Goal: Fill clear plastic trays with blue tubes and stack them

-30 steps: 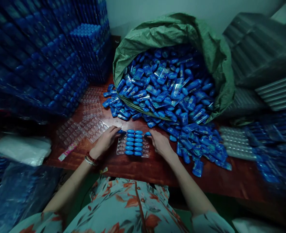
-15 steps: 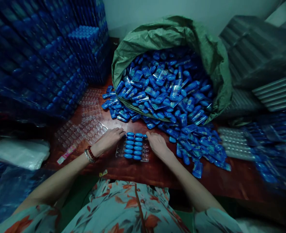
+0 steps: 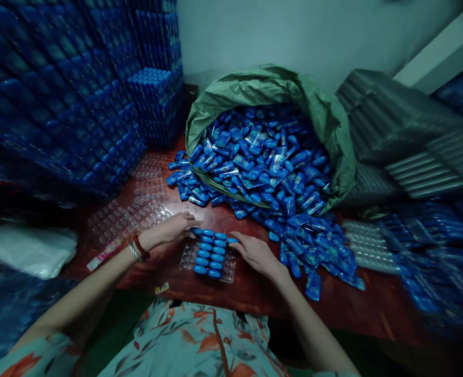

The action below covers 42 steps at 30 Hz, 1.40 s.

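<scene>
A clear plastic tray with moulded pockets (image 3: 228, 274) lies on the table before me, slightly tilted in view. Two columns of small flat blue bottles (image 3: 203, 254) stand in its middle, rounded ends up. At the far left corner my left hand (image 3: 174, 229) has its fingers closed on a blue bottle (image 3: 195, 230). My right hand (image 3: 257, 252) pinches another blue bottle (image 3: 231, 240) at the far right corner. Whether these two are fully seated in pockets is hidden by the fingers. Outer pockets nearer to me show clear plastic only.
A green woven sack (image 3: 251, 86) lies open behind, spilling blue bottles (image 3: 310, 243) onto the red-brown table (image 3: 137, 277). Clear trays (image 3: 131, 220) lie to the left, below tall stacks of filled trays (image 3: 58, 104). Stacked grey trays (image 3: 392, 110) stand at right.
The camera view has tilted up and shifted a little, so everything sits lower. The tray is turned slightly, and a blue bottle now shows at my left fingertips.
</scene>
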Available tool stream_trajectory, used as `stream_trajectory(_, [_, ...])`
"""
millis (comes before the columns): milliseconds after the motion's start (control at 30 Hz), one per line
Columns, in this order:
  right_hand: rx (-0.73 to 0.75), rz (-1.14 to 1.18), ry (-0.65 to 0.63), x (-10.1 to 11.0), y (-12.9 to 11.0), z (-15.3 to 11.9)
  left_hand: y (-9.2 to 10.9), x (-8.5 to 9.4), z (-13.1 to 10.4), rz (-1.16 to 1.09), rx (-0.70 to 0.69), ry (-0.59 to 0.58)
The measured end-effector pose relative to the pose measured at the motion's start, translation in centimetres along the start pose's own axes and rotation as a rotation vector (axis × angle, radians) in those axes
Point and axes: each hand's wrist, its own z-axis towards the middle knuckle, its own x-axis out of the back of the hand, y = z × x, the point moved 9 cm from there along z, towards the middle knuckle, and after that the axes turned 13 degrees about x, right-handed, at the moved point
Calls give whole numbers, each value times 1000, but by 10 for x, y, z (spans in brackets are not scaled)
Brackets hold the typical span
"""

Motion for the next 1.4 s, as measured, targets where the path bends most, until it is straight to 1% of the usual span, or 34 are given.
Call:
stream_trajectory(67, [-22,18,135,13,17,5,-9,13,13,-84,-29,-3])
stream_trajectory(100, [-57,-27,187,18,27,9,-16,20,23,-91,-6,34])
stream_trajectory(133, [-92,-93,212,21,34,15,-25,26,34,-78,46,97])
stream_trajectory(167, [-118,-166,209,21,40,23,-32,29,44,-35,104,150])
stream_trajectory(200, [-133,-234,184,18,43,31,-36,28,54,28,156,188])
stream_trajectory(267, [-113,-306,128,8,43,42,-39,17,68,148,218,208])
stream_trajectory(300, [-82,-302,120,2,42,44,-38,9,72,182,226,201])
stream_trajectory(367, [0,-228,147,-7,37,38,-34,-5,71,202,206,195])
stream_trajectory(467, [122,-31,204,-22,34,12,-31,-19,55,169,110,185])
stream_trajectory(533, [164,100,248,-28,37,-7,-34,-24,40,106,47,170])
stream_trajectory(567, [167,164,291,-29,39,-15,-36,-25,32,62,22,161])
stream_trajectory(633, [104,274,435,-24,50,-26,-41,-24,18,-36,-3,161])
stream_trajectory(700, [-49,327,583,-16,65,-30,-46,-21,9,-99,7,183])
stream_trajectory(733, [-137,323,614,-13,72,-29,-47,-20,7,-97,19,193])
stream_trajectory(767, [-219,302,600,-12,76,-24,-47,-19,6,-70,36,198])
stream_trajectory(800, [-282,269,546,-12,79,-16,-46,-20,7,-21,52,193])
stream_trajectory(833, [-326,232,467,-13,79,-7,-45,-21,9,40,61,178])
stream_trajectory(900, [-370,162,300,-15,76,10,-41,-22,13,150,74,151])
stream_trajectory(933, [-377,132,240,-16,74,16,-39,-22,15,182,77,149])
stream_trajectory(967, [-380,104,204,-16,72,19,-38,-20,16,193,77,157])
stream_trajectory(1033, [-391,43,199,-16,69,17,-39,-16,13,153,87,196])
stream_trajectory(1067, [-392,11,224,-16,68,12,-42,-13,9,107,105,221])
stream_trajectory(1133, [-367,-38,317,-17,64,-1,-50,-11,-2,-17,153,264])
stream_trajectory(1233, [-266,-26,477,-22,54,-24,-65,-11,-25,-232,264,333])
stream_trajectory(1300, [-226,58,552,-27,48,-38,-76,-11,-43,-367,387,418])
stream_trajectory(1333, [-231,119,592,-29,48,-45,-81,-11,-54,-420,454,474])
stream_trajectory(1400, [-303,280,676,-32,51,-63,-82,-10,-72,-487,543,556])
